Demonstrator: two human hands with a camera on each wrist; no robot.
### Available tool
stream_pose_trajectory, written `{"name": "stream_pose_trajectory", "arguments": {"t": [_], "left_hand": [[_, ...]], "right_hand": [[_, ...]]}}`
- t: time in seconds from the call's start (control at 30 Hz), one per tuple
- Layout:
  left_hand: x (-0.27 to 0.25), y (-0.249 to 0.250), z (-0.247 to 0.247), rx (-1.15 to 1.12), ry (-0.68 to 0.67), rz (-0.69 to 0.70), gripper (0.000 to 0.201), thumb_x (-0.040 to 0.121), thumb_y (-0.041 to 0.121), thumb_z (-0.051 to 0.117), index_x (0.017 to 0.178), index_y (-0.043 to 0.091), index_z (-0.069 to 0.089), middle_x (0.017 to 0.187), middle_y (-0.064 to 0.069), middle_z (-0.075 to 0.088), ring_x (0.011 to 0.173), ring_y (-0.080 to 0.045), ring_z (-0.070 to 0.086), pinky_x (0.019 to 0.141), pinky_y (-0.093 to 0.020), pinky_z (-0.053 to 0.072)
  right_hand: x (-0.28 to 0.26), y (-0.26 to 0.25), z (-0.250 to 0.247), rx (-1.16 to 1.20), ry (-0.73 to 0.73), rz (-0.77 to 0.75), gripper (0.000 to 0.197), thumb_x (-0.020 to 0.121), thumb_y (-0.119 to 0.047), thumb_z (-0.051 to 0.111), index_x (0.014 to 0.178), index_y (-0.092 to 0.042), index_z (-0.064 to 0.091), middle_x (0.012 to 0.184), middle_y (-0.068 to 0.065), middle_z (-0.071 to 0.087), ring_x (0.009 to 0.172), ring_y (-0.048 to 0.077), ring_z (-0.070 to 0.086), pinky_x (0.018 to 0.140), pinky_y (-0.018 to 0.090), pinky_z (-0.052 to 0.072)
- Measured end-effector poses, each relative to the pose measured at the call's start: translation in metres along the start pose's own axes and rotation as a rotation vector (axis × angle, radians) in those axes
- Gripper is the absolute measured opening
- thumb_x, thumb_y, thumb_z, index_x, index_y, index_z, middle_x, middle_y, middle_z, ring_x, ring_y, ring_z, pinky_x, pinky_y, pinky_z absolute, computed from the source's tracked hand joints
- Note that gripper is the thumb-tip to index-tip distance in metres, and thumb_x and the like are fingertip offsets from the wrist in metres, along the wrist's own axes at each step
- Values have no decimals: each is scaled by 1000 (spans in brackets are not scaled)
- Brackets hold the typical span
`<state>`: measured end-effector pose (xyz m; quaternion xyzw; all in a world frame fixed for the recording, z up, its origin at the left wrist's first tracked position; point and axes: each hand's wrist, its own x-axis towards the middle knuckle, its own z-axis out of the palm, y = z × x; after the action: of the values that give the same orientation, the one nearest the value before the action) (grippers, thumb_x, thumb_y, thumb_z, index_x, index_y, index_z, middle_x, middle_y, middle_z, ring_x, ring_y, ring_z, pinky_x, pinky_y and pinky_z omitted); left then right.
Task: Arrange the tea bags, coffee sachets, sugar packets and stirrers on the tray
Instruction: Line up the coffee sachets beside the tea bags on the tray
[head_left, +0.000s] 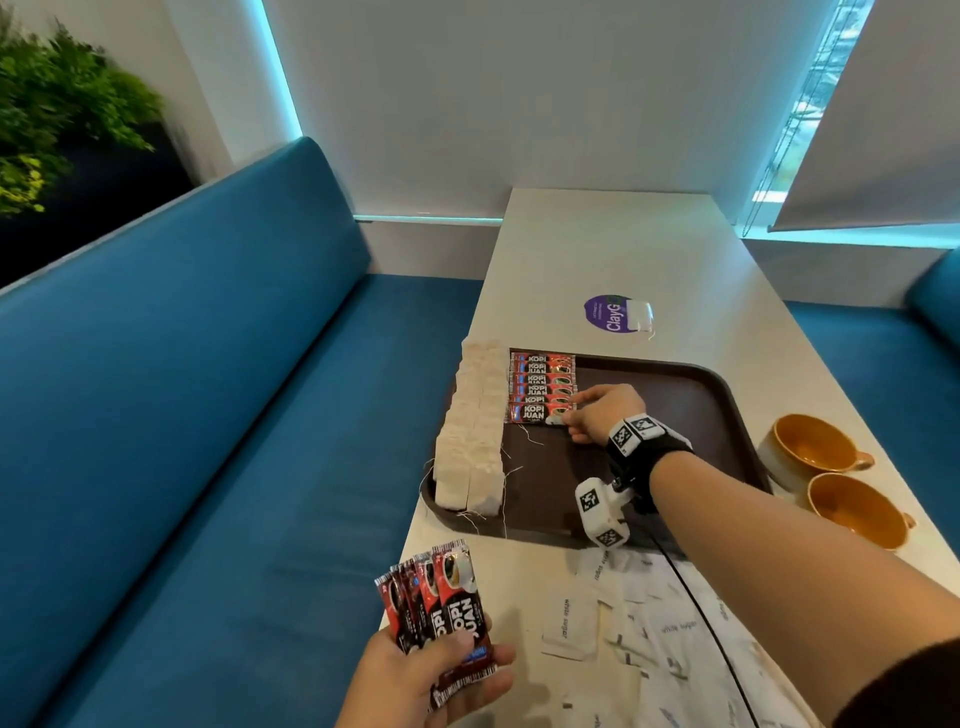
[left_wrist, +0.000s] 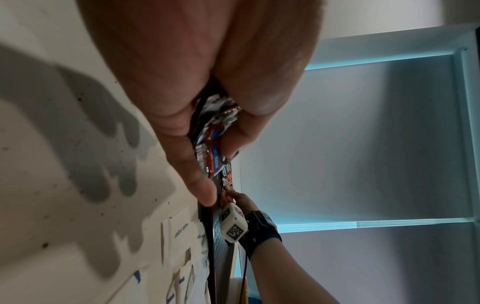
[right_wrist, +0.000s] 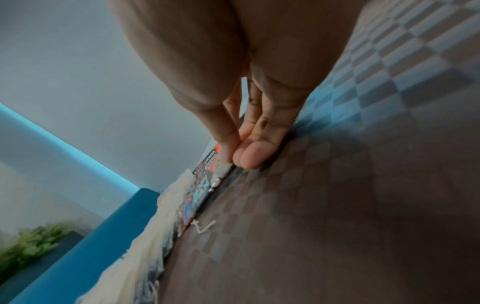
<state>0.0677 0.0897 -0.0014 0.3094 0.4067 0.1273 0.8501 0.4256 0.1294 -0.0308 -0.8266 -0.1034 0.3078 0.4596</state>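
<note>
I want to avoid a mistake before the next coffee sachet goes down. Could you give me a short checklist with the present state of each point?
1. Left hand grips spare coffee sachets: ok.
2. Right hand fingers on the nearest sachet of the row: ok.
3. Row straight beside the tea bags: ok.
4. Free tray floor for more: ok.
5. Sugar packets on tray: not ok.
6. Stirrers: cannot tell.

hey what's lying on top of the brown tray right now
On the brown tray lie two rows of white tea bags along its left side and a column of overlapping coffee sachets beside them. The right hand covers the nearest sachet's end.
</note>
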Motion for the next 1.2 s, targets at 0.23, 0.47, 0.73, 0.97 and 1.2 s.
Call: {"name": "stream_pose_trajectory", "arguments": {"t": [0.23,0.47,0.73,0.97,1.2], "left_hand": [[2,-2,1,-9,-7,-36,24,85,-15,63,108,-18,63,97,-40,69,92,-56,69,81,-61,57],[-6,0,9,-44,41,102,28,89,-19,56,116,-14,54,99,-49,62,84,-56,70,60,-47,63],[-34,3,28,-8,-27,256,18,90,-10,62,108,-8,62,91,-31,71,83,-46,72,67,-41,64],[-57,-2,41,26,-11,361,19,88,2,69,104,-8,65,87,-22,69,70,-27,68,62,-30,60],[-68,-9,45,-36,19,415,31,75,13,75,99,-5,66,83,-18,68,67,-22,65,62,-28,60]], "right_hand": [[-1,-8,2,-53,78,43,20,78,2,84,89,-8,70,71,13,73,51,19,68,46,29,59],[-31,-11,-20,-25,123,-91,11,85,-10,78,94,-14,71,83,9,74,62,22,70,68,39,65],[-187,-19,-47,115,-307,-369,10,91,-25,76,96,-17,73,92,5,71,63,18,65,54,30,53],[-279,31,-52,234,-419,-450,14,91,-4,73,100,-15,75,80,4,74,65,24,67,58,36,56],[-312,67,-58,499,-353,-300,20,86,7,73,105,0,72,85,28,72,67,34,65,63,40,59]]}}
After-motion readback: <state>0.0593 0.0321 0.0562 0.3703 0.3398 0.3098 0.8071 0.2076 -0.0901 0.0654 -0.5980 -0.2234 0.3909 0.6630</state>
